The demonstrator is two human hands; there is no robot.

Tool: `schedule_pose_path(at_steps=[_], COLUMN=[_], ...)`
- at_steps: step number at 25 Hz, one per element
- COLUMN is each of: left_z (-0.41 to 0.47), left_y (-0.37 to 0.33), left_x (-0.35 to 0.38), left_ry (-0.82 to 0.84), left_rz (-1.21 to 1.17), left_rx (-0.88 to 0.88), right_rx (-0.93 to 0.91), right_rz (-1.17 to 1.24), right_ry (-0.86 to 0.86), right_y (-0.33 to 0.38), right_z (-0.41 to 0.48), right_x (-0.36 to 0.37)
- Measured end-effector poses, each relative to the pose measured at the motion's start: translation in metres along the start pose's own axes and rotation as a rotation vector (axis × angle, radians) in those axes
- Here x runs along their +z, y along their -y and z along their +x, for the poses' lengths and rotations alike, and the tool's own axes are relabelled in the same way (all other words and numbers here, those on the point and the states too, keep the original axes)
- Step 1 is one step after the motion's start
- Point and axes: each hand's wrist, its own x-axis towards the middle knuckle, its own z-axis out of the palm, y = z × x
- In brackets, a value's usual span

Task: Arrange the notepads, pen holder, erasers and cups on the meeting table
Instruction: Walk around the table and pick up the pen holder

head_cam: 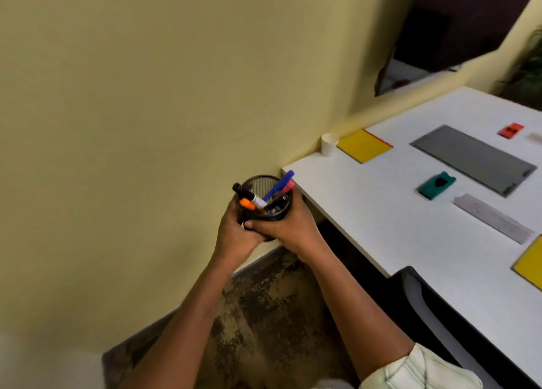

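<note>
The round black mesh pen holder [262, 185] is held in the air off the near left corner of the white surface [381, 212], close to the yellow wall [146, 124]. The left hand [234, 236] and right hand [289, 227] both wrap around its sides. It holds a blue pen [278, 185], a pink pen [288, 186], an orange marker [247, 204] and a black-and-white marker [249, 196]. Bare surface runs along the near edge. Further in lie a green eraser [436, 185], a grey rectangular panel [472, 159] and a red eraser [511, 130]. At the wall edge a white paper cup [329, 144] stands just beside a yellow notepad [364, 146].
</note>
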Motion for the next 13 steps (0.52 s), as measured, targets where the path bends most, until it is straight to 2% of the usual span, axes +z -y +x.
schedule_pose_path(at_steps=[6, 13], left_z=[0.098, 0.203], left_y=[0.011, 0.015], left_x=[0.024, 0.080], left_ry=[0.203, 0.249], left_rz=[-0.038, -0.070], left_rx=[0.000, 0.022], right_rx=[0.092, 0.099], right_rz=[0.013, 0.067], right_ry=[-0.193, -0.230], right_y=[-0.018, -0.038], right_z=[0.078, 0.178], right_x=[-0.015, -0.065])
